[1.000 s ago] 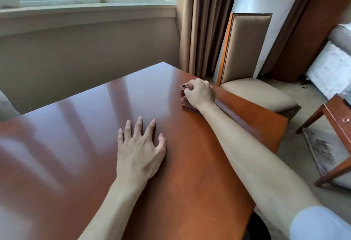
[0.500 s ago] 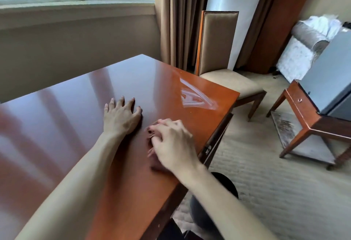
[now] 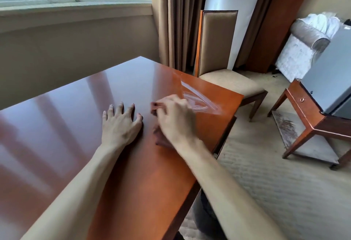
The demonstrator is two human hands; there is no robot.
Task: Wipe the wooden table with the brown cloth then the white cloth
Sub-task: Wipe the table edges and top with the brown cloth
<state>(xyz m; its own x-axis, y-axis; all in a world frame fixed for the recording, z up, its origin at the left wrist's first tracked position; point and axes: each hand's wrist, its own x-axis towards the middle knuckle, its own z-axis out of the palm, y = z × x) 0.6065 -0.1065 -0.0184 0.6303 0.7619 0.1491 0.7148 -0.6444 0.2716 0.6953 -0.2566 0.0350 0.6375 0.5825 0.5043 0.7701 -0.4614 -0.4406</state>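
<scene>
Brown cloth (image 3: pixel 160 141), bunched under the right hand (image 3: pixel 175 120), is now lying near the tabletop's (image 3: pixel 62 118) right edge, just beside the flat, spread left hand (image 3: pixel 119 125); one second earlier it was at the far corner. Wet streaks (image 3: pixel 197 99) are marking that swept strip, so the first wipe is judged as progressing toward the person. The right grip is blurring in motion, fingers curling onto the cloth. Head view is showing no white cloth and no containers on the tabletop.
</scene>
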